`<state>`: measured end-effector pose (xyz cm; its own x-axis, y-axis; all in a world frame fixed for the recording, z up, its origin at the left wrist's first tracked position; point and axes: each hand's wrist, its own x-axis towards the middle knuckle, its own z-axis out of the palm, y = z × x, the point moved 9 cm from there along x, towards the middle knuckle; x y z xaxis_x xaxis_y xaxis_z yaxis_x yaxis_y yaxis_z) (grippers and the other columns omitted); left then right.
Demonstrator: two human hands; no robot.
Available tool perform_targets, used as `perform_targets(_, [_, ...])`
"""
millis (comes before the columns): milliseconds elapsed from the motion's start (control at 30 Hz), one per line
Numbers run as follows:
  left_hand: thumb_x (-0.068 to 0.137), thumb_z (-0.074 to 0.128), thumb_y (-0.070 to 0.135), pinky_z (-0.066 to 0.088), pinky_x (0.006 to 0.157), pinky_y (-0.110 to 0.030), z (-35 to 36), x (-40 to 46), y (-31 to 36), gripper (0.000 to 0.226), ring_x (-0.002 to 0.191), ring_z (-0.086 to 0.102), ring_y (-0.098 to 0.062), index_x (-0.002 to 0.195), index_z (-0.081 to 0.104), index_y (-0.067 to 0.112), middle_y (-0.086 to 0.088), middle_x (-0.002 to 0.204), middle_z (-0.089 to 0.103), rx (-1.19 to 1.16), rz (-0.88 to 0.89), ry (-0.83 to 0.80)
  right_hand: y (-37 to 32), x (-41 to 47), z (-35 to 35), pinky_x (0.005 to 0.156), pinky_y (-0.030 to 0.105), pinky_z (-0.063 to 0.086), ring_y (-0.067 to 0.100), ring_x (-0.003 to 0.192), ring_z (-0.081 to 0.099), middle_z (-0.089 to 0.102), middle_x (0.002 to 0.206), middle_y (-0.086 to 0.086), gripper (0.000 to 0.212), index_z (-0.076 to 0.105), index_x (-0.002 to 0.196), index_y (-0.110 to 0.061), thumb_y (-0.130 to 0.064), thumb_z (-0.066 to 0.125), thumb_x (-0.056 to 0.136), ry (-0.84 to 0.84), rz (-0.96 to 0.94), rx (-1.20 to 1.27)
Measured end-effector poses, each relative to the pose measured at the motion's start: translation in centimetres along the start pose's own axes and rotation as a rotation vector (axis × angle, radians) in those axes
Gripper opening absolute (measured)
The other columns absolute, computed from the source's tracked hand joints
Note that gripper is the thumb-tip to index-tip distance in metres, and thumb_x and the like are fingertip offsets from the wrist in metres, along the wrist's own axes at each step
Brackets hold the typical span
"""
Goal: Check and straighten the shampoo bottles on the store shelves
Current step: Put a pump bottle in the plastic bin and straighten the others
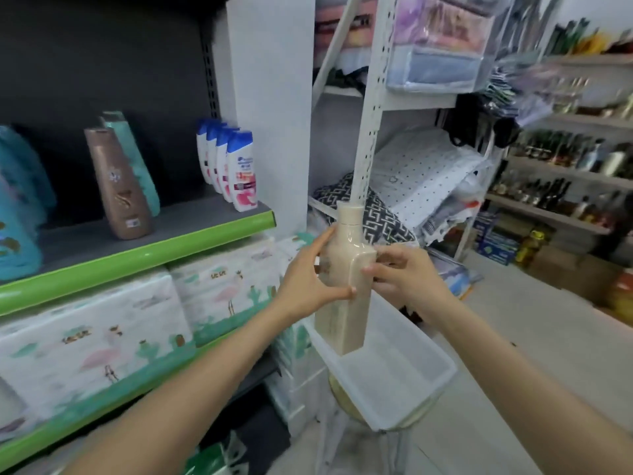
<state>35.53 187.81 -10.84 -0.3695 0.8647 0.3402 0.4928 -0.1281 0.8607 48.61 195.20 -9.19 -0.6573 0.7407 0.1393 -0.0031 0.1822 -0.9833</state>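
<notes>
I hold a tall cream shampoo bottle (344, 296) upright in mid-air, right of the shelf end. My left hand (310, 279) grips its left side and my right hand (402, 275) grips its right side near the shoulder. On the grey shelf with a green edge (144, 255) stand a brown bottle (118, 185) with a teal bottle (132, 156) behind it, both leaning. A row of white bottles with blue caps (233, 166) stands at the shelf's right end.
A clear plastic tub (390, 375) rests on a stool below the held bottle. Packs printed with flamingos (102, 337) fill the lower shelf. A white rack (370, 108) with bedding stands behind. Bottle shelves line the right wall (565, 173).
</notes>
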Motion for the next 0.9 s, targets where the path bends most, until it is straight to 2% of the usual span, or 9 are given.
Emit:
perform_targets(67, [0.051, 0.086, 0.031, 0.049, 0.091, -0.029, 2.5, 1.3, -1.3, 0.107, 0.109, 0.053, -0.013, 0.136, 0.024, 0.053, 0.007, 0.127, 0.045, 0.038, -0.012, 0.007, 1.7, 0.9, -2.3, 0.071, 0.026, 0.059, 0.012, 0.078, 0.067, 0.071, 0.084, 0.001, 0.018, 0.07, 0.089, -0.017, -0.001, 0.067, 0.082, 0.055, 0.02, -0.044])
perform_targets(133, [0.053, 0.087, 0.03, 0.044, 0.085, -0.014, 4.8, 2.5, -2.8, 0.109, 0.105, 0.051, -0.007, 0.14, 0.024, 0.048, 0.008, 0.124, 0.043, 0.048, -0.031, -0.004, 3.0, 1.8, -4.2, 0.07, 0.022, 0.058, 0.009, 0.076, 0.064, 0.067, 0.089, 0.005, 0.019, 0.068, 0.096, -0.013, -0.002, 0.069, 0.081, 0.106, 0.025, -0.071])
perform_targets(233, [0.055, 0.088, 0.027, 0.035, 0.076, -0.002, 7.5, 4.4, -5.4, 0.11, 0.097, 0.044, 0.003, 0.143, 0.024, 0.041, 0.005, 0.123, 0.042, 0.073, -0.056, -0.021, 4.9, 3.6, -6.1, 0.069, 0.017, 0.055, 0.005, 0.077, 0.061, 0.065, 0.089, 0.0, 0.02, 0.067, 0.098, -0.014, -0.004, 0.069, 0.081, 0.144, 0.023, -0.178])
perform_targets(367, [0.057, 0.084, 0.027, 0.043, 0.076, -0.018, 10.5, 7.3, -8.8, 0.11, 0.089, 0.045, -0.006, 0.142, 0.017, 0.043, 0.0, 0.114, 0.04, 0.153, -0.069, -0.082, 9.5, 6.7, -7.6, 0.086, 0.039, 0.055, 0.014, 0.083, 0.066, 0.07, 0.085, -0.004, 0.018, 0.07, 0.089, -0.022, -0.01, 0.075, 0.077, 0.185, 0.085, -0.248])
perform_targets(467, [0.057, 0.082, 0.025, 0.049, 0.079, -0.03, 12.9, 9.3, -12.2, 0.116, 0.086, 0.051, -0.014, 0.144, 0.008, 0.043, -0.002, 0.108, 0.035, 0.183, -0.099, -0.16, 13.4, 8.9, -8.5, 0.077, 0.024, 0.051, -0.002, 0.073, 0.059, 0.065, 0.08, -0.013, 0.028, 0.069, 0.095, -0.017, -0.013, 0.081, 0.07, 0.274, 0.118, -0.332])
perform_targets(600, [0.059, 0.085, 0.024, 0.047, 0.082, -0.029, 16.4, 11.0, -17.3, 0.124, 0.093, 0.047, -0.016, 0.141, -0.005, 0.048, -0.004, 0.112, 0.032, 0.154, -0.147, -0.268, 18.5, 11.0, -9.2, 0.073, 0.02, 0.046, 0.007, 0.073, 0.057, 0.066, 0.084, -0.005, 0.034, 0.072, 0.1, -0.011, -0.01, 0.081, 0.068, 0.35, 0.186, -0.369])
perform_targets(733, [0.069, 0.082, 0.018, 0.037, 0.075, -0.004, 18.6, 11.5, -21.5, 0.117, 0.087, 0.045, 0.001, 0.136, -0.008, 0.051, -0.004, 0.112, 0.038, 0.077, -0.18, -0.355, 22.5, 11.9, -9.8, 0.06, 0.001, 0.041, -0.005, 0.069, 0.054, 0.064, 0.082, -0.01, 0.033, 0.071, 0.103, -0.01, -0.006, 0.078, 0.071, 0.367, 0.27, -0.331])
perform_targets(833, [0.074, 0.078, 0.015, 0.034, 0.07, -0.002, 19.4, 11.6, -24.2, 0.107, 0.079, 0.042, 0.003, 0.142, -0.001, 0.043, -0.004, 0.103, 0.043, 0.077, -0.234, -0.346, 25.2, 12.4, -10.2, 0.065, 0.007, 0.045, 0.001, 0.075, 0.058, 0.065, 0.088, -0.009, 0.038, 0.068, 0.104, -0.011, -0.007, 0.08, 0.068, 0.381, 0.328, -0.295])
perform_targets(900, [0.073, 0.079, 0.015, 0.037, 0.071, -0.007, 19.8, 11.7, -25.8, 0.106, 0.081, 0.045, -0.002, 0.146, 0.006, 0.041, -0.005, 0.102, 0.045, 0.067, -0.274, -0.3, 27.3, 12.7, -10.5, 0.076, 0.02, 0.049, 0.011, 0.087, 0.06, 0.066, 0.1, -0.001, 0.049, 0.063, 0.111, -0.01, -0.01, 0.083, 0.066, 0.415, 0.382, -0.283])
